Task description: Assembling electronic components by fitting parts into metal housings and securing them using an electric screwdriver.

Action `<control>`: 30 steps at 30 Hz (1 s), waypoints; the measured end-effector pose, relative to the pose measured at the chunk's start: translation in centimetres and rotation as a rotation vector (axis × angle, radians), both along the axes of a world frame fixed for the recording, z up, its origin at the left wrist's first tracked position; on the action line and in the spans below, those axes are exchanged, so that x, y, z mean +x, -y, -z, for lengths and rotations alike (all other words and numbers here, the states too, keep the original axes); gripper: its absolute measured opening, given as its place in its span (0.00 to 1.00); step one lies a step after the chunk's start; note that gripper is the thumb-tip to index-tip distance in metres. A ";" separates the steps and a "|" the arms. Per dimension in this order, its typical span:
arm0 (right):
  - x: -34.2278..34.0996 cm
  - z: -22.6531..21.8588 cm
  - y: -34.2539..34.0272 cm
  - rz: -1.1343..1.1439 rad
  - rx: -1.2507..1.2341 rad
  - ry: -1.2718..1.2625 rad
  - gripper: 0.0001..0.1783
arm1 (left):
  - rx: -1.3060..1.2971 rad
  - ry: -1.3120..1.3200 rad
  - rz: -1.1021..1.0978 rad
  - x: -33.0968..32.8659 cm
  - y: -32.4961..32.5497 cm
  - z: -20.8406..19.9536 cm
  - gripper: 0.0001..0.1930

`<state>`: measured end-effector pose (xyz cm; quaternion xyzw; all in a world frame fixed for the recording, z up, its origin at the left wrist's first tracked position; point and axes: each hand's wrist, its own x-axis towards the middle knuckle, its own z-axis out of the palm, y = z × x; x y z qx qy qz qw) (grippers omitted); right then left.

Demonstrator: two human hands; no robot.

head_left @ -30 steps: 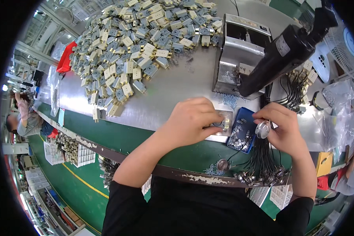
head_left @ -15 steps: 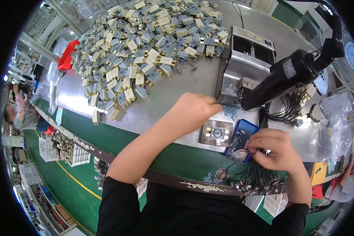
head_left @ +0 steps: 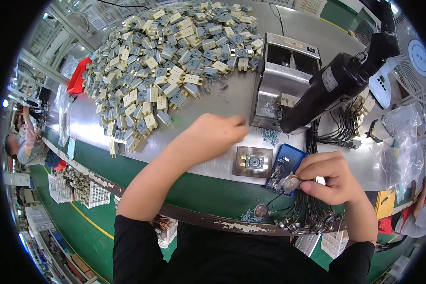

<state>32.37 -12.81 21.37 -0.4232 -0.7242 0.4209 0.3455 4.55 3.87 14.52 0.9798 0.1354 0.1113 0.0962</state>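
My left hand [head_left: 218, 136] hovers over the steel tabletop, fingers drawn together. Its fingertips are smeared by motion, and whatever they may hold cannot be made out. Just below and right of it sits a square metal fixture block [head_left: 240, 166] with a grey switch-like part [head_left: 255, 162] with brass tabs in it. My right hand [head_left: 330, 179] pinches a round, shiny metal cap [head_left: 288, 183] with a dark wire on it. That cap is over the near end of a blue tray [head_left: 294, 152] of small metal pieces. Loose bluish screws [head_left: 270, 136] lie beyond the tray.
A black power screwdriver [head_left: 319, 97] slants down beside a metal machine [head_left: 285, 78]. Grey-and-cream parts [head_left: 161, 71] form a big pile at the back left. Black wires with metal caps [head_left: 307, 220] hang at the front edge. A red bin [head_left: 79, 75] stands far left.
My left hand has moved left, away from the loose screws. My right hand has shifted slightly right relative to the tray, with the metal cap in its fingers. The whole view has shifted a little.
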 end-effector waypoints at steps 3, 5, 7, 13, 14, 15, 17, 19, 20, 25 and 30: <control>-0.3 -0.2 -0.1 0.073 -0.084 -0.028 0.08 | -0.311 0.060 -0.109 -2.5 -0.2 -0.6 0.05; -0.9 -0.3 -0.5 0.084 -0.104 -0.029 0.09 | -0.567 0.066 -0.164 -3.4 0.5 -0.3 0.07; -1.2 0.1 -1.1 0.082 -0.114 -0.020 0.09 | -0.859 0.413 -0.235 -3.5 1.6 0.7 0.12; -3.4 1.2 -1.5 0.303 -0.514 -0.258 0.14 | -0.660 0.468 -0.141 -1.9 4.2 3.4 0.12; -3.4 1.5 -1.5 0.304 -0.519 -0.256 0.14 | -0.749 0.476 -0.165 -1.8 4.6 3.8 0.13; -3.3 1.7 -1.5 0.315 -0.576 -0.295 0.14 | -0.753 0.476 -0.166 -1.7 4.7 4.0 0.13; -3.1 2.2 -1.4 0.329 -0.631 -0.333 0.15 | -0.876 0.466 -0.151 -1.6 4.9 4.1 0.11; -3.0 3.0 -1.0 0.335 -0.639 -0.421 0.15 | -0.844 0.478 -0.103 -1.2 4.8 4.6 0.11; -3.0 3.1 -0.9 0.339 -0.639 -0.421 0.15 | -0.810 0.492 -0.056 -1.0 4.7 4.8 0.10; -3.8 2.7 -1.1 0.366 -0.576 -0.358 0.14 | -0.889 0.452 -0.118 -0.7 4.8 4.7 0.12; -4.5 2.9 -1.5 0.386 -0.483 -0.315 0.11 | -0.878 0.438 -0.114 -0.7 4.6 4.5 0.12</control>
